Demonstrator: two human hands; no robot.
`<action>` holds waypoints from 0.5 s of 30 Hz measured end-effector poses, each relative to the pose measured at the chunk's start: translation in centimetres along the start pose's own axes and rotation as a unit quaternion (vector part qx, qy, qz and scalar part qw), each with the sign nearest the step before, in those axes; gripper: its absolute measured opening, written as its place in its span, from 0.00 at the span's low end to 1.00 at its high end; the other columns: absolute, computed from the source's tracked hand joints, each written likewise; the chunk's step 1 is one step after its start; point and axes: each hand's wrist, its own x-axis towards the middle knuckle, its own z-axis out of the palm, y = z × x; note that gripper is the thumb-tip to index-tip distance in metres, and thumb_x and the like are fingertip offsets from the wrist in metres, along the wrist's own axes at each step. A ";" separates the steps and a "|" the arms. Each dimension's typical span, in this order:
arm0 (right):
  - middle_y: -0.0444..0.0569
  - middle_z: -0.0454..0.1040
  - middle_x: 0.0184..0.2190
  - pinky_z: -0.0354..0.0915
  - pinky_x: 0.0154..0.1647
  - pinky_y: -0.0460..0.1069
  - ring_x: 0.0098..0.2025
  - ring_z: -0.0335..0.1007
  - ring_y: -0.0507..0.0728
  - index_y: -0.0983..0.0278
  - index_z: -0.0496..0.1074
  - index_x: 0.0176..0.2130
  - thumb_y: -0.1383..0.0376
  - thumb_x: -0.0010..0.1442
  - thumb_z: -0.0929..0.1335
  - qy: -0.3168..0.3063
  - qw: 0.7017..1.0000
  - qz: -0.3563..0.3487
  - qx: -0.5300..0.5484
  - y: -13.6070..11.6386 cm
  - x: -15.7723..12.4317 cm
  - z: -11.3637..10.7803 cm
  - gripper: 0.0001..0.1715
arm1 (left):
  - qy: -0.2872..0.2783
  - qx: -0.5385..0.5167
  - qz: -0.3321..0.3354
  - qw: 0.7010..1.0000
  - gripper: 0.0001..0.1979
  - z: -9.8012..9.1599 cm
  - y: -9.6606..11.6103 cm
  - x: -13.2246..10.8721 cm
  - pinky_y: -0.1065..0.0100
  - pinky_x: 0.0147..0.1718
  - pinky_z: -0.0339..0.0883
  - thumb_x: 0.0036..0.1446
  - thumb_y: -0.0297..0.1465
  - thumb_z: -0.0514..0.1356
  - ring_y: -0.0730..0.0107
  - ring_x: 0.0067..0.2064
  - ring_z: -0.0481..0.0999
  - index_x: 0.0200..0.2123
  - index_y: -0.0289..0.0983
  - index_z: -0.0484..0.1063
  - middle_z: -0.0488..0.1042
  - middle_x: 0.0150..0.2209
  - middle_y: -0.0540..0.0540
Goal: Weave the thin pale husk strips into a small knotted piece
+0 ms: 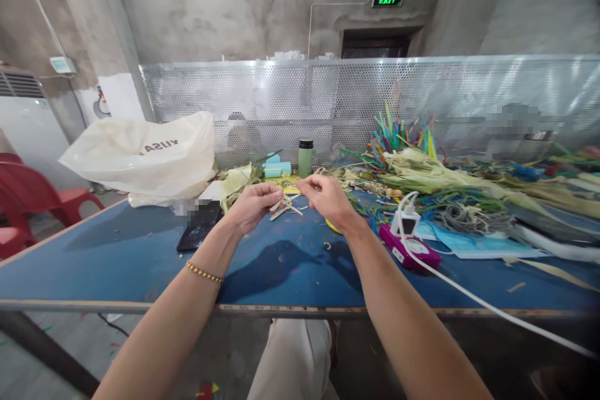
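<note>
Both hands are raised over the middle of the blue table. My left hand (255,205) is closed, its thumb and fingers pinching a small bundle of pale husk strips (287,205) whose ends stick out to the right. Just to the right, my right hand (325,199) has its thumb and fingertips pressed together near the strips. Whatever lies between those fingertips is too small to make out. A gap separates the two hands. Behind them are a green bottle with a black lid (305,158) and yellow material (289,184) with husk scraps.
On the blue table (281,275), a white bag (145,153) and a dark tablet (199,225) lie left. To the right are a purple power strip (410,249) with a white cable, a blue mask (487,245), wire coils (473,217) and husks (422,172). A perforated metal screen (281,94) stands behind.
</note>
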 end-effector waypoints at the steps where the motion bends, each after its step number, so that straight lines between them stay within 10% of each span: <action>1: 0.45 0.68 0.18 0.55 0.22 0.45 0.21 0.61 0.50 0.67 0.71 0.24 0.49 0.55 0.67 -0.019 1.000 0.019 -0.002 0.0 0.0 0.0 0.24 | 0.009 -0.003 0.003 1.000 0.11 0.1 0.1 0.0 0.72 0.26 0.55 0.45 0.33 0.69 0.79 0.24 0.64 0.25 0.31 0.72 0.68 0.21 0.50; 15: 0.42 0.66 0.17 0.56 0.18 0.43 0.18 0.61 0.48 0.67 0.70 0.26 0.61 0.52 0.67 -0.059 0.993 0.056 0.083 -0.6 -0.2 0.9 0.11 | -0.005 0.019 -0.006 1.000 0.12 0.3 0.1 -0.1 0.72 0.26 0.55 0.44 0.33 0.69 0.79 0.24 0.63 0.25 0.31 0.74 0.69 0.22 0.50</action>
